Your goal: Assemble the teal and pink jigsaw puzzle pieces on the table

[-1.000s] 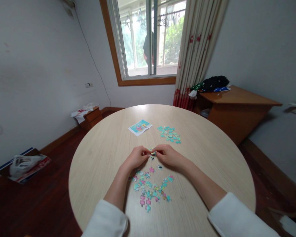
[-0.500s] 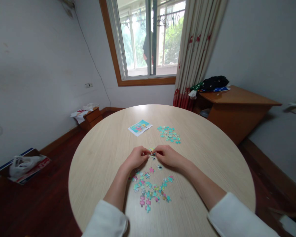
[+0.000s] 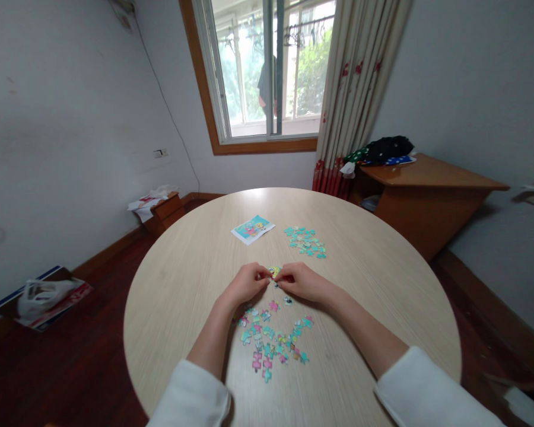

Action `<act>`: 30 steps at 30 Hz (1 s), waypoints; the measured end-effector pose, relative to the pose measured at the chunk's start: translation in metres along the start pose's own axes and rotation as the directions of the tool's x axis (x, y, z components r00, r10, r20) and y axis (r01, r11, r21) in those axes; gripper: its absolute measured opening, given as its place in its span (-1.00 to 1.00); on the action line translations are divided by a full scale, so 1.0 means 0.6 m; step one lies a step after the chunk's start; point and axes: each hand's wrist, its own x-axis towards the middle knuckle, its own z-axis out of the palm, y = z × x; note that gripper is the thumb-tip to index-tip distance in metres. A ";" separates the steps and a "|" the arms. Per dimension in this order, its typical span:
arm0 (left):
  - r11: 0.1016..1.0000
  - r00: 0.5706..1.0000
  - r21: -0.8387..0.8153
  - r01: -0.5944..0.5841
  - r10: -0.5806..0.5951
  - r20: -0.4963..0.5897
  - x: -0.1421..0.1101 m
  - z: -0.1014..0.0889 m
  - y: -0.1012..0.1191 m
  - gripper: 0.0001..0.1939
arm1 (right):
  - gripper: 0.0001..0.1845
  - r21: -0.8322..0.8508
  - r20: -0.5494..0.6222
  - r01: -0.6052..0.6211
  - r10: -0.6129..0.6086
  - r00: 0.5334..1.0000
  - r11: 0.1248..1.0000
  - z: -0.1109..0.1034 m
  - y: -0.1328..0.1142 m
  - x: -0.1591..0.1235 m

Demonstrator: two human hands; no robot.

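As seen from the head camera, found the left hand (image 3: 248, 283) and the right hand (image 3: 305, 282) facing each other over the round table (image 3: 178, 290), with yellow puzzle pieces (image 3: 275, 271) lying between the two sets of fingertips. Noted on the left hand: thumb and forefinger drawn close together at the left edge of the yellow puzzle pieces. Noted on the right hand: similarly bent, converging fingers at the right edge. Cannot tell, on either side, a firm pinch from a light touch.

Recorded just on the wearer's side of the fingertips: a dark-marked piece (image 3: 276, 285), partly hidden; farther back and to the right, a pale piece (image 3: 288, 301), lying apart. Logged behind the left fingers: a pink piece (image 3: 273, 306), then a loose spread of mixed pieces (image 3: 268, 333) in turquoise, pink and yellow.

Observed ahead of the fingers, toward the left: a printed sheet (image 3: 253, 229), lying flat and askew. Observed ahead and to the right: a cluster of turquoise pieces (image 3: 307, 242), well apart from both hands. Listed far beyond the fingers: a window (image 3: 267, 146), a curtain (image 3: 353, 89) and, rightward, a wooden desk (image 3: 431, 216) bearing dark cloth (image 3: 389, 149).
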 end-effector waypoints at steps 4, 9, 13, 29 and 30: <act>1.000 1.000 0.007 -0.005 0.005 -0.002 0.000 -0.001 0.002 -0.76 | -0.69 0.021 -0.052 0.024 -0.023 0.998 0.999 0.000 -0.002 0.002; 1.000 1.000 0.006 0.003 -0.003 -0.004 -0.001 -0.002 0.004 -0.76 | -0.66 0.018 -0.015 0.014 -0.014 1.000 1.000 -0.001 0.002 0.003; 1.000 1.000 0.010 0.001 -0.001 -0.005 -0.001 -0.001 0.003 -0.77 | -0.66 0.008 0.017 0.012 -0.012 1.000 1.000 0.000 0.006 0.004; 1.000 1.000 -0.020 -0.004 0.004 -0.005 0.000 0.001 -0.002 -0.78 | -0.68 0.032 0.048 0.001 -0.002 0.999 1.000 -0.005 -0.004 0.001; 1.000 1.000 -0.020 -0.001 0.001 -0.003 0.000 0.001 -0.002 -0.79 | -0.68 0.032 0.042 -0.002 0.001 0.999 0.999 -0.005 -0.003 0.001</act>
